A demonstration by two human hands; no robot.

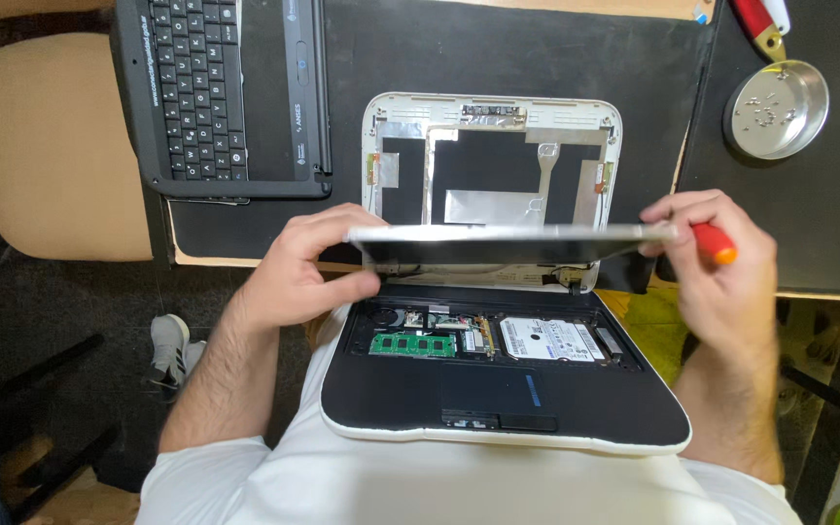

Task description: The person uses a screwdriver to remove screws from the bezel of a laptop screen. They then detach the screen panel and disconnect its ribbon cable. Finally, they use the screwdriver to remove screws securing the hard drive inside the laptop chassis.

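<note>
Two hands on one thin screen panel [512, 233], lifted edge-on toward the camera above an opened small laptop [503, 399] resting on the lap. Long axis of the panel running left to right, near level, right end a touch higher; narrow silvery edge facing up, flat faces toward the lid and toward the body. Left hand [308, 262] closed around the panel's left end, thumb beneath and fingers curled over the top edge. Right hand [717, 258] pinching the right end, fingers folded over it, also gripping a screwdriver with a red-orange handle [715, 241] jutting out to the right. Behind the panel, white lid shell [493, 160] lying open and flat on the black mat [537, 58], foil strips and bare black backing showing. Below the panel, exposed base with green memory stick [412, 343] and hard drive [550, 339] side by side. Detached black keyboard unit [221, 92] at upper left. Round metal dish [776, 109] with small screws at upper right, well apart from both hands.
</note>
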